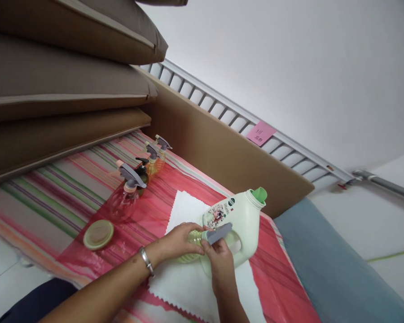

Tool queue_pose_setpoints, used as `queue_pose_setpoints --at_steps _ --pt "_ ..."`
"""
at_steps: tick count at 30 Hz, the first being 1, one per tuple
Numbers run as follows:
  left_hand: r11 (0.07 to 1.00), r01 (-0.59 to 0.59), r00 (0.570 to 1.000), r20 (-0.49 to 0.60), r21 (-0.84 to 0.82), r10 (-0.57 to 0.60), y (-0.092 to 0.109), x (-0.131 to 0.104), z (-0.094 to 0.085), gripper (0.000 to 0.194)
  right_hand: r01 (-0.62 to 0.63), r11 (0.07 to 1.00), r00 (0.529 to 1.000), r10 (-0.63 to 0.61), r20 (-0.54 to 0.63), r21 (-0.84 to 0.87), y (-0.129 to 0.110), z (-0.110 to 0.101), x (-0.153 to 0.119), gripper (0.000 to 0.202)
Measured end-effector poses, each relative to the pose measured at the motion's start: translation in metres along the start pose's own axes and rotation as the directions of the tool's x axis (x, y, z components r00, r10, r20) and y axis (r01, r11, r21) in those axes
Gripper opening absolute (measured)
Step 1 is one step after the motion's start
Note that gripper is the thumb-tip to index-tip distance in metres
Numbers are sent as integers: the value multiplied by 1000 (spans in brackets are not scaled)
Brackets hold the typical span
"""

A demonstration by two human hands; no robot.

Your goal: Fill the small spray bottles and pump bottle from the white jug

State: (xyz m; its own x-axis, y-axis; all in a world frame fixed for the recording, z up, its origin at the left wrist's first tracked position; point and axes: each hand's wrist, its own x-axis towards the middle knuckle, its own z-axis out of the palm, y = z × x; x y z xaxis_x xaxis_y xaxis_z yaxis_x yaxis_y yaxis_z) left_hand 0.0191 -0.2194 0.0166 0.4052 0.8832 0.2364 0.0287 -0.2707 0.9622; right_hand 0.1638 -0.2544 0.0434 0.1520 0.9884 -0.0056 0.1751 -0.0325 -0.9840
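My left hand is wrapped round a small see-through yellow-green spray bottle, which lies tilted with its head to the right. At its neck, my right hand grips the grey trigger sprayer with thumb and fingers; whether it is fully seated cannot be made out. Right behind both hands stands a large pale green jug with a label, a side handle and a green spout at its mouth. Under the jug and bottle lies a white cloth with zigzag edges.
To the left stand a clear pink spray bottle, a dark pump bottle and orange spray bottles. A round lid lies nearer me. Stacked cushions, a brown board and a radiator bound the striped, red-covered surface.
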Motion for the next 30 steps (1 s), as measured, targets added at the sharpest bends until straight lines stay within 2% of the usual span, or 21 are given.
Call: queue_pose_setpoints --at_steps 3,9,18,22,27,30 --pt "999 33 999 -19 16 -33 1 0 -1 54 -8 1000 999 8 -31 1 2 1 -1 54" --pt "999 21 999 -31 27 -20 -5 0 2 55 23 999 999 -24 28 34 -1 0 -5 52" --pt "999 29 998 -55 21 -28 -7 2 5 54 10 999 1000 -9 -25 32 3 7 -3 46" --pt "999 22 999 -48 41 -20 -11 3 3 53 -36 995 999 36 3 91 -3 -2 -9 51" --pt "990 -44 995 -87 135 56 -10 -2 6 50 -124 977 976 152 -157 173 -18 -26 -24 61" --pt "948 -172 975 -90 266 202 -3 -12 17 51 -102 993 982 110 -151 56 -33 -32 -31 58"
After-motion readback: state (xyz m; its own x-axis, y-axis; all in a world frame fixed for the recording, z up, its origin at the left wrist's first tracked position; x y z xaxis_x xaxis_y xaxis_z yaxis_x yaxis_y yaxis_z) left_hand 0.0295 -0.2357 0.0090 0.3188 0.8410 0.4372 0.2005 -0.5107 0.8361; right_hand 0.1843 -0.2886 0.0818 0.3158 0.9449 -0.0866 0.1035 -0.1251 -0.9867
